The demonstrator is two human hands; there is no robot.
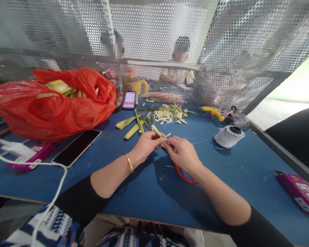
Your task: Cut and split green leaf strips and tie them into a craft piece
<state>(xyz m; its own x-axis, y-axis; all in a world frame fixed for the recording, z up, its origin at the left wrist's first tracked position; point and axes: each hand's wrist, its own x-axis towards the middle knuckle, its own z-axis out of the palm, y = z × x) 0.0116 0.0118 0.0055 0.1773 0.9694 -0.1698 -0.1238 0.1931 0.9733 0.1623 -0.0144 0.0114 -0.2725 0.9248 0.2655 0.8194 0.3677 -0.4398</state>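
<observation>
Between the thumb and fingers of my left hand [150, 145] is a pale green stalk piece [157, 131], its end sticking up and away from me. My right hand [183, 153] is closed right beside it, fingertips meeting the left ones. A tool with a curved red handle [183, 176] runs under my right palm; its working end is mostly hidden by my fingers. Just beyond my hands lie longer green stalk pieces [134, 130] and a heap of chopped pale scraps [171, 113].
A red plastic bag [67, 113] of stalks stands at left, near a black phone [77, 147] and a pink power strip [34, 156] with a white cable. At right are a white thread spool [225, 137], a yellow glue gun [213, 111] and another pink strip [298, 193]. Perforated metal mesh [154, 34] borders the back.
</observation>
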